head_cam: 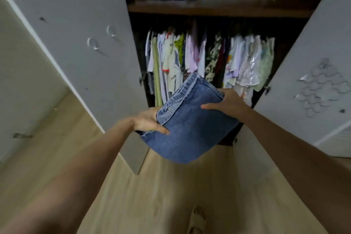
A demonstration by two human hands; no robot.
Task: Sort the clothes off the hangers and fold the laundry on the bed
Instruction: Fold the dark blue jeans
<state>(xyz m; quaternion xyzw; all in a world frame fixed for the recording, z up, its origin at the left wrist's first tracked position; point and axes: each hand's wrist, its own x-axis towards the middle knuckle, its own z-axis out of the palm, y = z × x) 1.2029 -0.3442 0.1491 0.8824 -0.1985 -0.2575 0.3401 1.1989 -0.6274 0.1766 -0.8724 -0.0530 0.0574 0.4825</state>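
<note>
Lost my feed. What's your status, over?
Both hands, left and right, grip folded jeans. Open wardrobe ahead, hanging clothes behind jeans. Nothing blocking.
</note>
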